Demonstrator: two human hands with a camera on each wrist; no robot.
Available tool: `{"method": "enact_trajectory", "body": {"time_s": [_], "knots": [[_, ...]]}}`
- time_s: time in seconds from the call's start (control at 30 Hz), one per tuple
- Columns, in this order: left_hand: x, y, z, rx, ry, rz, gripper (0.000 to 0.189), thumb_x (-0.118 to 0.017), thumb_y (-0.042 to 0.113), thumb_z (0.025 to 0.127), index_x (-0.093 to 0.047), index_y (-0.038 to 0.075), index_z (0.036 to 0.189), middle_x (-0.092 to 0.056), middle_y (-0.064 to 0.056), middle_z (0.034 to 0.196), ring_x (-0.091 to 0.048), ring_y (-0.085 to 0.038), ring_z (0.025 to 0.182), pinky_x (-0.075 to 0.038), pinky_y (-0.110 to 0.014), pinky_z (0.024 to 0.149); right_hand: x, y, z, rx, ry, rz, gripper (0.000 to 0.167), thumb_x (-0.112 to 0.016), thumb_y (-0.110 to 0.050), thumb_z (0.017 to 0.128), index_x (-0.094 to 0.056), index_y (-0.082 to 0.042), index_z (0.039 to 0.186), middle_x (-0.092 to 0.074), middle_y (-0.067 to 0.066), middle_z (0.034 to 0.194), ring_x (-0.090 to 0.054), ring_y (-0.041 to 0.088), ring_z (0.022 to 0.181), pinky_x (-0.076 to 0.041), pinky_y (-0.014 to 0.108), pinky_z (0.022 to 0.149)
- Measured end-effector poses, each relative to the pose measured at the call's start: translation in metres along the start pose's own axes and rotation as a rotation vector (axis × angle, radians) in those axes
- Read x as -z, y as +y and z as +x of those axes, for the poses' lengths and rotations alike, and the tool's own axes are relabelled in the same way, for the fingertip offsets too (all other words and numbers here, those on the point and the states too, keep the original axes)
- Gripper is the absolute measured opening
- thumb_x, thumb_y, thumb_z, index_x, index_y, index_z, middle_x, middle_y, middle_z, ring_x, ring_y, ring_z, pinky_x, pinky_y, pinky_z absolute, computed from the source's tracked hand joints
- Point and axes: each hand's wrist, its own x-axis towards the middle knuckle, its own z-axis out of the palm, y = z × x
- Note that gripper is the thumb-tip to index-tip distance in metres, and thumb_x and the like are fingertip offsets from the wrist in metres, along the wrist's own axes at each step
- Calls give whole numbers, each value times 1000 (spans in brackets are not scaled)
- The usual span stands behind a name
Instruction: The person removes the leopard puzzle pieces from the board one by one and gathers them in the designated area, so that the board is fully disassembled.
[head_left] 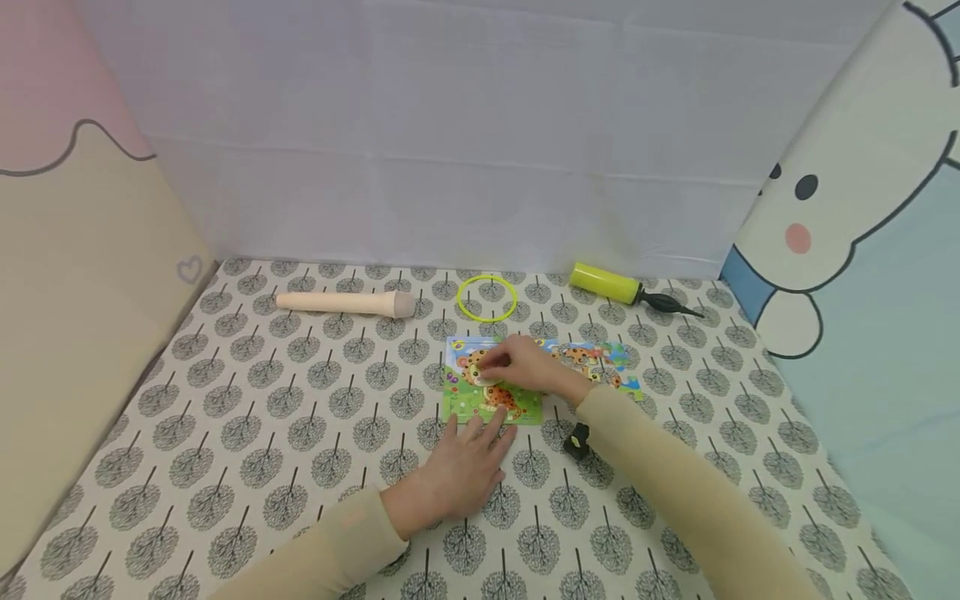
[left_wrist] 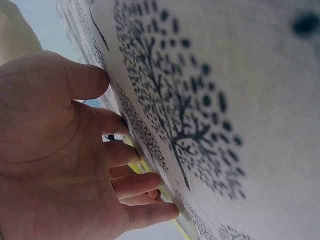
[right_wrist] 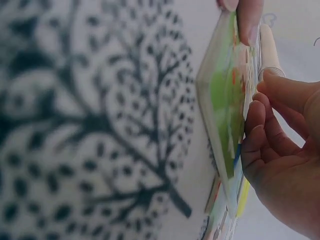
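Observation:
A jigsaw puzzle board (head_left: pixel 457 408) with a spotted leopard picture and green border lies on the patterned cloth. My right hand (head_left: pixel 521 364) is over its upper middle, thumb and fingers pinched together at a puzzle piece beside the leopard's face. In the right wrist view, the right hand (right_wrist: pixel 287 120) has its fingertips right at the board's surface; they mostly hide the piece. A pale patch shows just below them. My left hand (head_left: pixel 467 467) lies with fingers extended, fingertips resting on the board's lower edge. Several loose puzzle pieces (head_left: pixel 626 385) lie to the right of the board.
Behind the board are a thin yellow ring (head_left: pixel 459 302), a pale microphone-shaped stick (head_left: pixel 337 303) at left and a yellow hand pump (head_left: pixel 606 284) with a black nozzle at right. A small black object (head_left: pixel 577 442) lies near my right sleeve. A white sheet (head_left: pixel 487 167) hangs behind.

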Motion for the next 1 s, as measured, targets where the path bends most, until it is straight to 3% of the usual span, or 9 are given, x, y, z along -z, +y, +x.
{"method": "enact_trajectory", "body": {"time_s": [0.13, 0.47, 0.73, 1.0], "knots": [[1, -1, -1, 2, -18, -29, 63, -36, 48, 100, -23, 16, 153, -13, -11, 158, -25, -31, 138, -28, -59, 104, -3, -2, 6, -4, -11, 20, 23, -73, -20, 86, -73, -10, 107, -69, -6, 95, -62, 7, 81, -52, 23, 73], [2, -3, -1, -3, -18, -38, 63, -35, 49, 100, -22, 18, 153, -13, -10, 158, -24, -30, 138, -27, -58, 105, -13, -4, 17, 102, -32, 39, 14, -75, -19, 84, -76, -10, 94, -71, -5, 84, -64, 6, 74, -53, 23, 71], [2, -3, -1, -1, -22, -23, 63, -34, 50, 100, -22, 18, 153, -12, -9, 158, -25, -29, 137, -29, -57, 104, -13, -8, 16, 69, -45, 21, 6, -75, -17, 84, -77, -13, 88, -70, -8, 78, -62, 9, 70, -52, 25, 66], [2, -2, 0, 10, -38, -40, 63, -34, 50, 100, -21, 19, 154, -10, -8, 158, -23, -29, 138, -28, -59, 104, -12, -9, 16, 53, -78, 49, 7, -72, -15, 86, -76, -10, 91, -69, -7, 79, -63, 9, 72, -52, 25, 70]]}}
